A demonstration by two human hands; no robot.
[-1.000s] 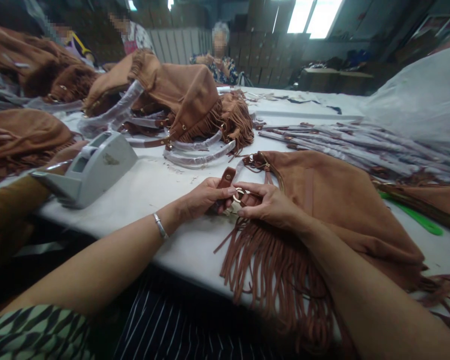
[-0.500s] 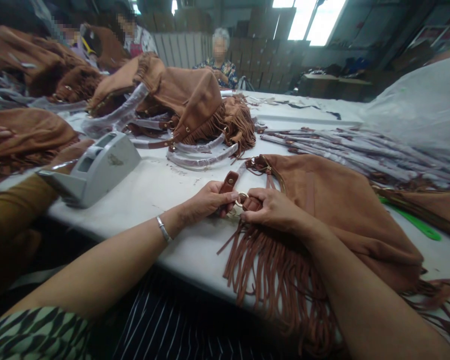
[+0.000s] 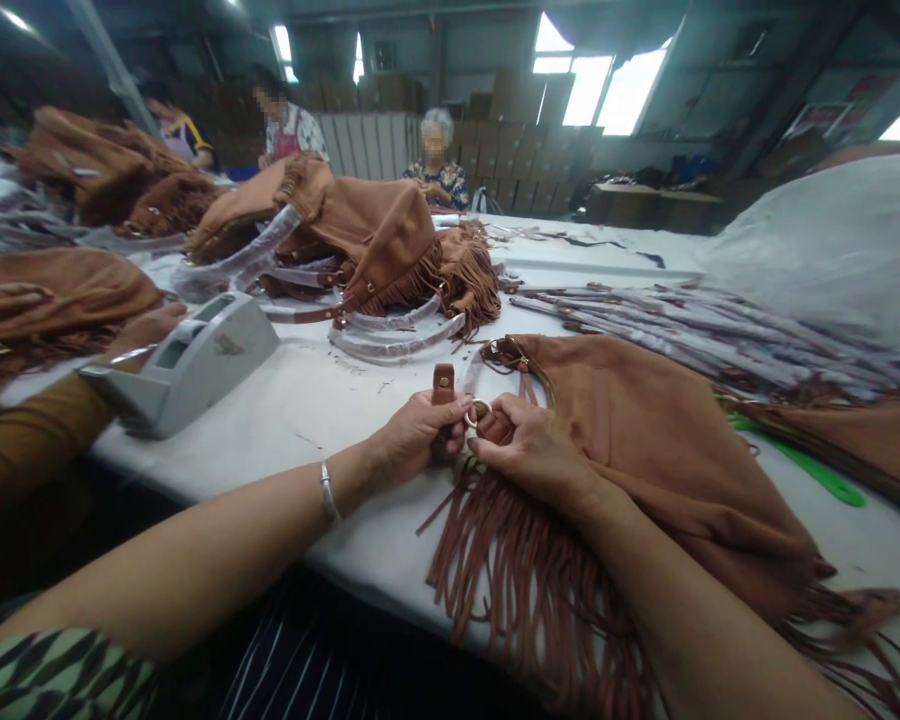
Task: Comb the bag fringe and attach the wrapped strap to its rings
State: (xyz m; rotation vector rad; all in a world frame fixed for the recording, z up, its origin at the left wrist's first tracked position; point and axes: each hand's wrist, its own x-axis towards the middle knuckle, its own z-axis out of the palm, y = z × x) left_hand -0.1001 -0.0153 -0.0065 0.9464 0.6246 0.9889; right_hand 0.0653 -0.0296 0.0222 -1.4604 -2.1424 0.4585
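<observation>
A brown leather strap end (image 3: 443, 381) with a metal stud stands upright from my left hand (image 3: 412, 435), whose fingers are closed around it. The left thumb and fingertip also touch a gold ring (image 3: 478, 412). My right hand (image 3: 532, 450) is closed on a brown leather tab (image 3: 495, 428) that the ring hangs from, at the near left side of a brown suede handbag (image 3: 637, 410). The bag lies on the white table (image 3: 330, 400), its long fringe (image 3: 525, 550) spilling over the front edge. What lies behind my fingers is hidden.
A grey tape dispenser (image 3: 195, 365) stands left, beside a co-worker's sleeve (image 3: 37, 430). More fringed bags (image 3: 375, 225) are piled behind. Plastic-wrapped straps (image 3: 682, 325) lie at the back right, near a green tool handle (image 3: 817, 470). Other people sit across the table.
The head view has tilted up slightly, so things sit lower in the picture. The strap end in my left hand has turned more upright. Both hands keep their grip beside the ring.
</observation>
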